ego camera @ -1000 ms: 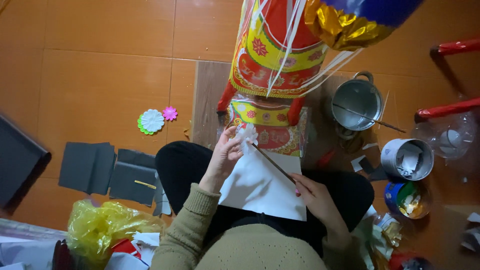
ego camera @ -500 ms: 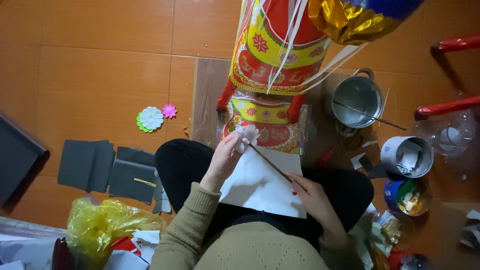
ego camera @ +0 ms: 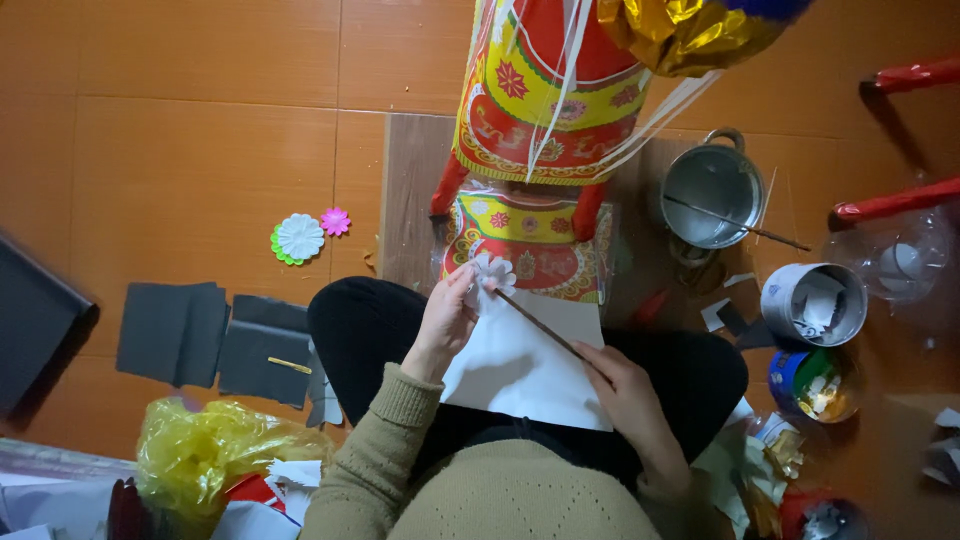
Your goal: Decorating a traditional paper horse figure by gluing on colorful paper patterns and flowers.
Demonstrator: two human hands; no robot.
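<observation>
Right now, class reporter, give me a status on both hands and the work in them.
Left hand pinching white paper flower. Right hand holding thin stick, tip at the flower. White sheet on lap beneath; nothing between the hands.

two hands: left hand (ego camera: 443,325) and right hand (ego camera: 628,395). three paper flowers: a white one (ego camera: 492,272) held at centre, a white-green one (ego camera: 298,238) and a pink one (ego camera: 335,221) at nine o'clock. one metal pot (ego camera: 712,183) at two o'clock. two round tins (ego camera: 812,305) (ego camera: 818,384) at three o'clock. one thin stick (ego camera: 538,324). one white sheet (ego camera: 528,365).
</observation>
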